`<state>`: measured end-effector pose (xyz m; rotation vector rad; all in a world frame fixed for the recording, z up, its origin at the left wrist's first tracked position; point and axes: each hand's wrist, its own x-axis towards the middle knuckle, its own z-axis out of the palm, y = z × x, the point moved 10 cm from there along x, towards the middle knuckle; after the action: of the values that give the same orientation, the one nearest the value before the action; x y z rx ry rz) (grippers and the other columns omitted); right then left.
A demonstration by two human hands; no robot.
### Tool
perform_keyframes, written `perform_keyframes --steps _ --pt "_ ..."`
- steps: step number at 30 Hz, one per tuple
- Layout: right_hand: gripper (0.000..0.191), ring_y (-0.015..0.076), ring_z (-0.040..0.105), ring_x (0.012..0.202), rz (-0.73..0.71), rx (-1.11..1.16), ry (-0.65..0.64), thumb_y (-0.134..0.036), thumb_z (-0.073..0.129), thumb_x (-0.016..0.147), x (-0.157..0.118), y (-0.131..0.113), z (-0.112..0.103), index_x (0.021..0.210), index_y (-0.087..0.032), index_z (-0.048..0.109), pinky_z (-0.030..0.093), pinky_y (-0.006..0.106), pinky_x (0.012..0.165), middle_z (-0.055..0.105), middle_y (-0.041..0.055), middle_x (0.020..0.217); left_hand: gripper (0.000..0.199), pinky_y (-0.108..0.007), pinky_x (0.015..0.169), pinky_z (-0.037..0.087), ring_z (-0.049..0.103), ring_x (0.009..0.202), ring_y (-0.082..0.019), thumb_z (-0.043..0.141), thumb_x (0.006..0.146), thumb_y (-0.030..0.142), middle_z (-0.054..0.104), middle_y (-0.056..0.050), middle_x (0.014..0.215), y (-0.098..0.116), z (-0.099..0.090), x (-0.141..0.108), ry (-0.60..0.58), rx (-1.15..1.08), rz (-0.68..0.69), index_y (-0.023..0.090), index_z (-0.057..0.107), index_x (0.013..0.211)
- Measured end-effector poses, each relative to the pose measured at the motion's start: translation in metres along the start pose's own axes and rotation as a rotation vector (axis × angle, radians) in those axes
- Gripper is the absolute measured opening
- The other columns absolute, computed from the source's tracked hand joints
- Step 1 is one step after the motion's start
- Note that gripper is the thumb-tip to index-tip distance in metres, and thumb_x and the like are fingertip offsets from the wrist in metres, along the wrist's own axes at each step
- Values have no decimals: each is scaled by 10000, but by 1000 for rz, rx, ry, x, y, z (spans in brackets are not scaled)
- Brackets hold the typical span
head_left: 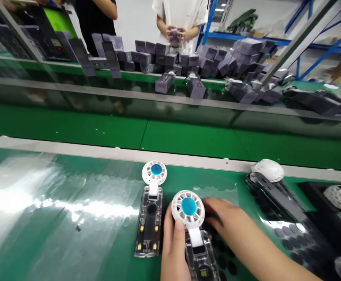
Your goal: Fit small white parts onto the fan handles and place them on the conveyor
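Observation:
A device with a round white fan head, a blue centre and a clear, dark body [201, 255] is at the lower middle. My left hand [174, 242] is closed round its left side, the thumb by the rim of the fan head. On the other side, my right hand [224, 216] reaches in behind the head; its fingertips are hidden, so its hold cannot be made out. A similar device [149, 222] with a blue-centred white fan lies just left of my left hand on the green mat [100, 242].
Sheets of round black pads [293, 236] and more white-headed devices [275, 191] are at the right. A pale rail [71, 148] edges the table. Beyond the green belt [114, 130] stand many grey-purple boxes [196, 86]; a person [179, 23] there holds a small object.

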<state>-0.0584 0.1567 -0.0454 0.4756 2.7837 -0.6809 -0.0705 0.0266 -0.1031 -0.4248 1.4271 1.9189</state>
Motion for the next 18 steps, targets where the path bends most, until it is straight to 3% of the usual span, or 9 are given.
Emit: perform_keyframes --steps 5,11,13,15,18 --pt "244 275 537 883 51 -11 -17 3 446 727 2 -2 0 878 -131 584 433 412 767 606 118 893 559 -351 1025 284 336 1214 -242 474 783 513 449 -31 1274 5 2 -5 -3 -15 26 223 378 1251" --pt "129 159 600 652 113 143 -41 -88 557 704 -12 12 -7 739 -211 541 490 240 587 618 -16 702 491 -373 1060 185 303 1233 -227 480 788 498 448 1 1273 0 -1 -6 22 -2 -35 285 412 1225" --pt "68 149 617 645 76 301 24 -203 600 716 -26 13 -19 737 -230 541 503 204 561 623 -29 697 466 -358 1054 193 329 1218 -211 503 787 471 460 10 1262 0 1 -6 1 -19 -46 301 420 1213" --pt "91 152 629 671 6 426 94 -308 622 726 -39 7 -32 772 -252 568 516 183 558 640 -26 732 505 -338 1010 279 382 1181 -216 546 771 439 502 -15 1223 4 6 -6 -36 -60 -43 274 407 1227" --pt "83 130 630 697 -179 482 118 -251 595 767 -53 -24 -42 834 -300 592 519 158 599 652 -47 764 512 -321 941 355 458 1112 -225 554 770 418 570 -41 1137 9 9 -10 -46 -54 -97 241 410 1229"
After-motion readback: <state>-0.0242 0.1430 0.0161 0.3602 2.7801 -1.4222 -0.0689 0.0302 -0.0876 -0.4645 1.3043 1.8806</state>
